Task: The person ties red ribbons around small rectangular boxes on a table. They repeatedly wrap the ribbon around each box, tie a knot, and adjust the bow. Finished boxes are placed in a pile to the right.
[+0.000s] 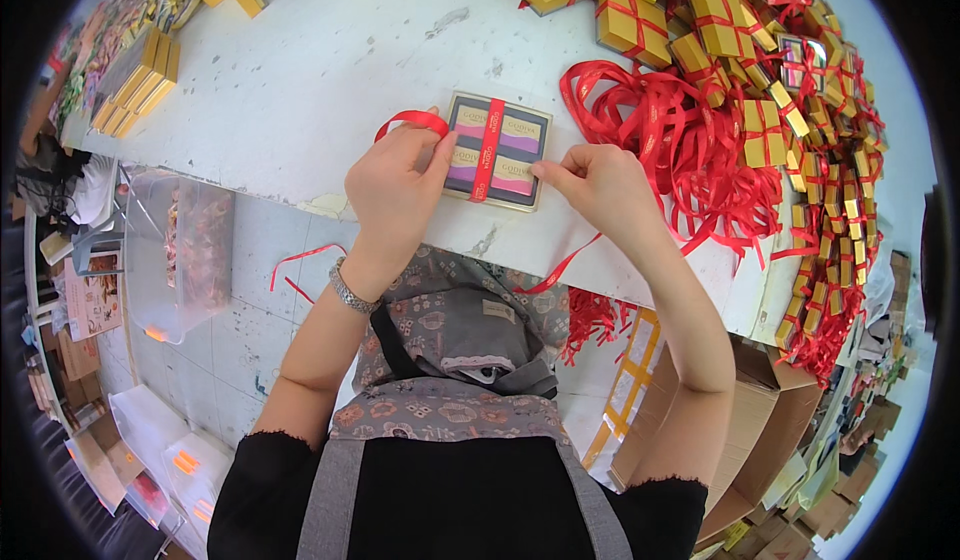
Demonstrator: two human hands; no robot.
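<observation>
A flat Godiva chocolate box (513, 144) with a clear window lies on the white table before me. Four-part contents show through it as pastel wrapped pieces. One strip of printed red ribbon (487, 151) crosses its lid lengthwise. At the box's left edge, my left hand (397, 177) pinches a length of red ribbon that loops over its fingers. The thumb tip of my right hand (604, 181) meets the box's right edge, with the other fingers curled. Whether that hand grips ribbon there is hidden.
A tangled heap of red ribbons (675, 147) lies to the right. Beyond it are piled ribbon-tied gold boxes (634, 23). Stacked gold boxes (139, 83) stand at the left. Below are a clear plastic bin (202, 260) and an open cardboard carton (750, 417).
</observation>
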